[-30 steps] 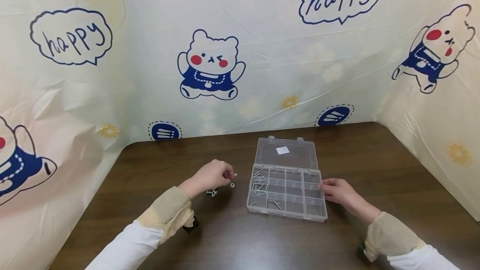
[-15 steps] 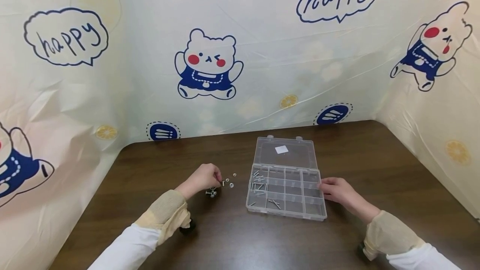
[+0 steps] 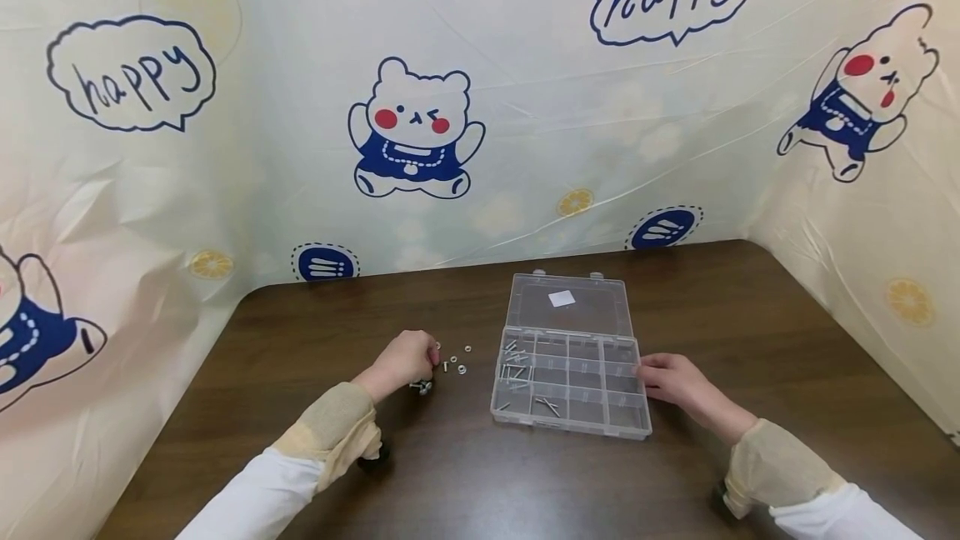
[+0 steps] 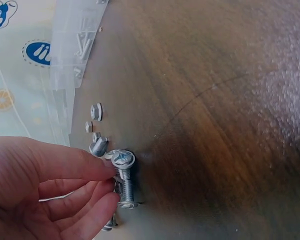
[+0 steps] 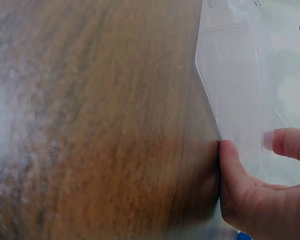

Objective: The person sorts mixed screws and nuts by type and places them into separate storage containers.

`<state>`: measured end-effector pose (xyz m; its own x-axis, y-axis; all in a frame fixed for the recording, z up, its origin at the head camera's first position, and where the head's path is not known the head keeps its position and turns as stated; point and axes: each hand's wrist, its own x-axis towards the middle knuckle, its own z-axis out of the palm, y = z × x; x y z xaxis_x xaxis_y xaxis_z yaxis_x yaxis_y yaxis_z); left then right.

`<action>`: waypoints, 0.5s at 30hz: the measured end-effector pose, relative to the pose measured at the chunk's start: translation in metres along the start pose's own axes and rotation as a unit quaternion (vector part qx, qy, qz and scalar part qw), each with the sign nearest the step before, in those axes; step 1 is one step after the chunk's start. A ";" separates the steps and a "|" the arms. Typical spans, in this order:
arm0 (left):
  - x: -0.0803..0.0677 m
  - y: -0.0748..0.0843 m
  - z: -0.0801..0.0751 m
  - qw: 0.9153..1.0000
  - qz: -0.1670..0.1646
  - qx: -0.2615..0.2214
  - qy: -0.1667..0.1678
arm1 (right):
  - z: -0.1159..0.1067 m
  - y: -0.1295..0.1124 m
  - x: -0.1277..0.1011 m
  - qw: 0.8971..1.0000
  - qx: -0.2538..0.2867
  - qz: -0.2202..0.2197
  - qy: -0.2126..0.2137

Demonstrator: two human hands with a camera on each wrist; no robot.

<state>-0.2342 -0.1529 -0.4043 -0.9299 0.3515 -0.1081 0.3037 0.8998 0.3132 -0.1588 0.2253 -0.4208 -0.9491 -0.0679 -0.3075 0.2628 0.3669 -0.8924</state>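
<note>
My left hand (image 3: pixel 405 357) is low over a small pile of screws (image 3: pixel 422 387), left of the storage box. In the left wrist view its bent fingers (image 4: pixel 92 200) are right at the metal screws (image 4: pixel 126 180); I cannot tell whether they pinch one. Beyond the fingertips lie a loose screw (image 3: pixel 446 367) and several nuts (image 3: pixel 462 370). My right hand (image 3: pixel 678 382) holds the right side wall of the clear plastic compartment box (image 3: pixel 570 425), thumb and fingers on either side of it. Long thin screws (image 3: pixel 514 372) lie in its left column, others (image 3: pixel 547 407) in the neighbouring front compartment.
The box's hinged lid (image 3: pixel 592 313) is folded back onto the brown wooden table (image 3: pixel 315 323), with a small white label (image 3: pixel 562 298) on it. A printed cloth (image 3: pixel 525 132) with cartoon bears stands around the back and sides of the table.
My left hand has drawn back leftward from the nuts to the screw pile, and a screw now lies separately beside the nuts. My right hand stays on the box.
</note>
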 end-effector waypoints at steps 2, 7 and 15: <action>0.000 0.001 0.001 1.000 0.001 0.008 0.000 | 0.000 0.000 0.000 1.000 0.002 -0.003 0.000; 0.000 0.003 0.000 1.000 -0.003 0.003 -0.005 | 0.000 0.001 0.000 1.000 0.008 -0.012 -0.005; 0.000 0.012 -0.011 0.998 0.011 -0.048 0.031 | 0.000 0.001 -0.001 1.000 0.015 -0.014 -0.003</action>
<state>-0.2322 -0.1449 -0.3905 -0.9349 0.3523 -0.0431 0.3062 0.8621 0.4038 -0.1576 0.2257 -0.4215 -0.9554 -0.0835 -0.2832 0.2404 0.3368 -0.9104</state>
